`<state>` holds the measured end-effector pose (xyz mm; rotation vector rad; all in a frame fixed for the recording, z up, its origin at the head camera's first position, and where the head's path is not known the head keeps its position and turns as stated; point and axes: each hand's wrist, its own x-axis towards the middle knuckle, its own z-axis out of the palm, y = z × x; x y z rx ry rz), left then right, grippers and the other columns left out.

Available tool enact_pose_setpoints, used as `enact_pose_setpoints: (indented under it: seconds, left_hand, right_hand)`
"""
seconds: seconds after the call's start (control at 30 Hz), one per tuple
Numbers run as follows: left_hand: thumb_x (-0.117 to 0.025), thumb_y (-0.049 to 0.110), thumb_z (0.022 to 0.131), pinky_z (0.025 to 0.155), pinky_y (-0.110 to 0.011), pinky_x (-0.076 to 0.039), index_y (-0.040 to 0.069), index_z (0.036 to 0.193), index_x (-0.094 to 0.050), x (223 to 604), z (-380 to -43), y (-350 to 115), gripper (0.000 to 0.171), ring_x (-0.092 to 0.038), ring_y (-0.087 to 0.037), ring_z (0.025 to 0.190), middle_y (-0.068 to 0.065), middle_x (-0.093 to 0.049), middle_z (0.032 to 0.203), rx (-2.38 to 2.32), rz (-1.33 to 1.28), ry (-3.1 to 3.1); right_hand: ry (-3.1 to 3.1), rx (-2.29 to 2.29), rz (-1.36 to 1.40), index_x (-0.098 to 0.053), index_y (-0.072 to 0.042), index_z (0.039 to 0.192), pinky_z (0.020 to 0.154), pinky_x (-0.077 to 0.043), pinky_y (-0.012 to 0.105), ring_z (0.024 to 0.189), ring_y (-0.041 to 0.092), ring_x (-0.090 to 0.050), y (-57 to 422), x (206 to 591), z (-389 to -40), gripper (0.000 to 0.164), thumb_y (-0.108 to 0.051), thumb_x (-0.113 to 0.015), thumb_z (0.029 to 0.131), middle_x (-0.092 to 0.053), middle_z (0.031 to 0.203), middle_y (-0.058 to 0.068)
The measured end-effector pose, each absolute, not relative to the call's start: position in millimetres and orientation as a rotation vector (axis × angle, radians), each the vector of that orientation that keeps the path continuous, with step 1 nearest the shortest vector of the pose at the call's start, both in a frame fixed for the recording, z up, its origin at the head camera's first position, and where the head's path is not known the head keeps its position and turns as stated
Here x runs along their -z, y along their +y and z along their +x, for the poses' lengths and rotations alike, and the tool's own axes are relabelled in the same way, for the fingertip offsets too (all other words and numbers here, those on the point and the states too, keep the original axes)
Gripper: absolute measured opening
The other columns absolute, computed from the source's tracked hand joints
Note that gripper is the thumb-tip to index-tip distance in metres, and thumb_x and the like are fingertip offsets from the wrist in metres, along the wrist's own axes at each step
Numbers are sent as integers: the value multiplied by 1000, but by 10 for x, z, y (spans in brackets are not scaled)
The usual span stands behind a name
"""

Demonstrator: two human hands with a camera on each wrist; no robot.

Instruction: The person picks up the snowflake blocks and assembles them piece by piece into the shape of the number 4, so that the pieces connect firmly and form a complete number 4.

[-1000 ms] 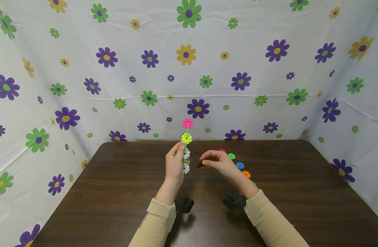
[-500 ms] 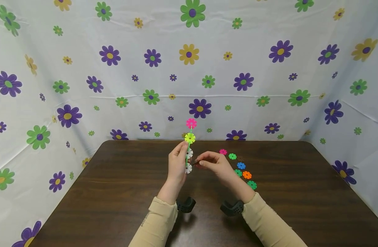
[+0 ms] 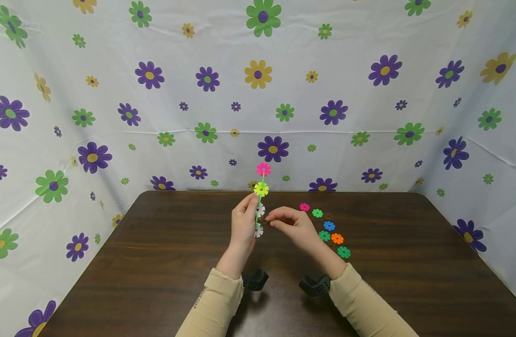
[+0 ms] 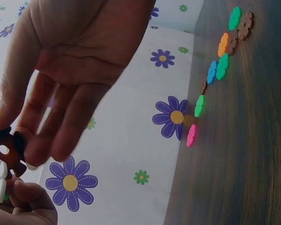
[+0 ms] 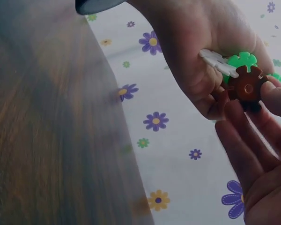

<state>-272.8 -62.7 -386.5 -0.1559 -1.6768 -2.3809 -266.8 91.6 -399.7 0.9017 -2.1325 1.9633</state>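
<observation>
My left hand (image 3: 243,222) holds an upright chain of slotted interlocking discs above the table. From the top it has a pink disc (image 3: 264,169), a yellow disc (image 3: 261,189), a white disc (image 3: 261,209) and a lower white disc (image 3: 259,230), joined by green discs seen edge-on. Between thumb and fingers, my right hand (image 3: 293,224) pinches a brown disc (image 5: 239,85), right at the chain's lower part. In the right wrist view the brown disc overlaps a green disc (image 5: 242,60) and meets the edge of a white one (image 5: 215,61).
Loose discs lie on the dark wooden table (image 3: 157,252) to the right: a pink disc (image 3: 305,207), a blue disc (image 3: 329,225), an orange disc (image 3: 337,238), plus several green and brown ones. A flower-patterned cloth (image 3: 224,56) stands behind and at both sides.
My right hand has brought the brown disc leftward to the chain's lower part and turned it nearly edge-on to the head view. The left hand keeps its hold, shifting slightly right.
</observation>
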Motion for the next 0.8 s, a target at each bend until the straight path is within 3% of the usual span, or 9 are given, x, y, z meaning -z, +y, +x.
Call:
enact_pose_setpoints:
  seconds: [0.2,0.53,0.8]
  left_hand:
    - [-56,17,99,58,-18,-42,-8,113,-65,3847,-2720,-591,30,-49,-8,71,0,-57,82,2382,-146,-1690]
    - [-56,16,99,54,-18,-42,-9,113,-65,3847,-2714,-564,30,-48,-7,67,-1,-57,82,2398,-142,-1669]
    - [-56,17,100,53,-18,-42,-8,114,-65,3829,-2672,-552,31,-47,-7,64,-1,-55,78,2399,-153,-1672]
  right_hand:
    - [-2036,-1819,1036,-69,9,93,73,-56,29,83,16,-65,902,3859,-2579,13,16,-62,85,-67,95,20]
    - [-1949,-1770,1132,-68,12,90,71,-55,27,82,26,-64,895,3762,-2517,6,13,-65,85,-66,90,23]
    - [-1950,-1733,1181,-69,11,90,68,-53,25,80,23,-62,908,3791,-2538,11,18,-63,83,-66,89,22]
